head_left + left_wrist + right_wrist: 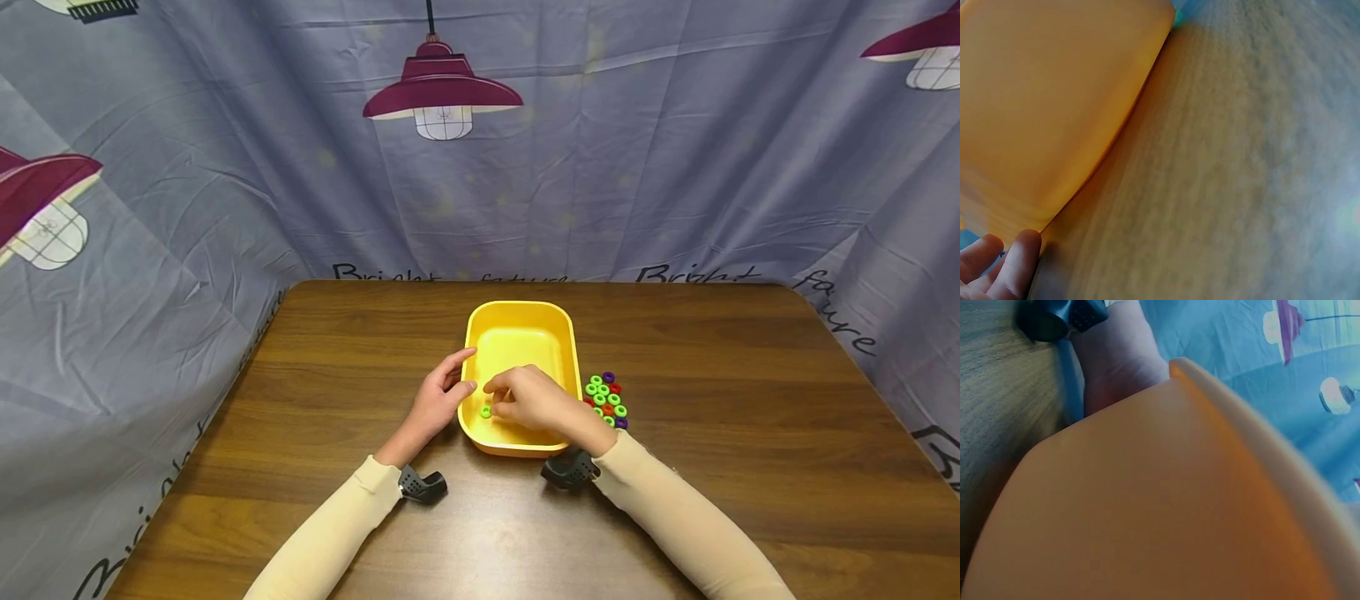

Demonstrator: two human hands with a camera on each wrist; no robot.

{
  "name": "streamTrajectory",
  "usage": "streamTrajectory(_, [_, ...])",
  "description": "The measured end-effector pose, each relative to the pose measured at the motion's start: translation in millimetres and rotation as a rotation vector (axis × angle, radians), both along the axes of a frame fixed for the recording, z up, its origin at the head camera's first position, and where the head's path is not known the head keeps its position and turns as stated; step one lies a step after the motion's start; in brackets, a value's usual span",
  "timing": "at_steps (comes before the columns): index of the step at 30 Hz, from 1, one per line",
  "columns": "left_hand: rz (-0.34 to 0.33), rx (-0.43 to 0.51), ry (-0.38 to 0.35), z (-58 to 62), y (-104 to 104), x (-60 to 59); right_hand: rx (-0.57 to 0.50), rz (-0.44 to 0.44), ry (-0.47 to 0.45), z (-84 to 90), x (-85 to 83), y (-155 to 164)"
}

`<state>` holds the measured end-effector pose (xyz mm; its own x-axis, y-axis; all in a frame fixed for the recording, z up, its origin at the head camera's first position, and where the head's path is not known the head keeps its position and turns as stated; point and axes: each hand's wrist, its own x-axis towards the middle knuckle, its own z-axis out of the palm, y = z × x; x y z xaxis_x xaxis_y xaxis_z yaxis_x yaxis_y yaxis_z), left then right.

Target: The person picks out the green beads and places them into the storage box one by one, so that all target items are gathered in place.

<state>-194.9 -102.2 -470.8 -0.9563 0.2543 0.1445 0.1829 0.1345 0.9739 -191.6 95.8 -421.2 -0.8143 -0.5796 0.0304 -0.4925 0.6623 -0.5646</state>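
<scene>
A yellow plastic bin (pixel 522 310) stands at the middle of the wooden table. My left hand (pixel 438 400) is at its left side, with the thumb over the rim and fingertips (pixel 1019 256) against its outer wall. My right hand (pixel 536 400) reaches over the right wall into the bin, bent at the wrist, index finger and thumb apart. A small green ring (pixel 486 412) lies inside, close beside the right thumb tip. In the right wrist view the bin's wall (pixel 1116 500) hides the right fingers.
Just right of the bin lies a cluster of small rings (pixel 602 390), green, red and purple, partly covered by the right wrist. A dark device (pixel 423 486) is strapped at each wrist. Behind the table (pixel 360 358) hangs a grey-blue curtain (pixel 525 200) printed with lamps.
</scene>
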Motion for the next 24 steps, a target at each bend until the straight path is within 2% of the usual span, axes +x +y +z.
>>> streamTrajectory(7, [0.0,-0.001,-0.001,0.4,0,0.4,-0.032,-0.009,0.058,9.0,1.4,13])
streamTrajectory(13, [0.011,0.002,-0.007,-0.1,0,0.4,-0.088,-0.069,0.103,17.4,2.1,39])
streamTrajectory(20, [0.006,0.001,-0.008,-0.1,-1,0.4,-0.171,-0.201,0.152,23.6,5.6,79])
streamTrajectory(24, [-0.001,0.005,-0.012,-0.7,-1,-0.1,-0.171,-0.267,0.174,20.4,9.2,103])
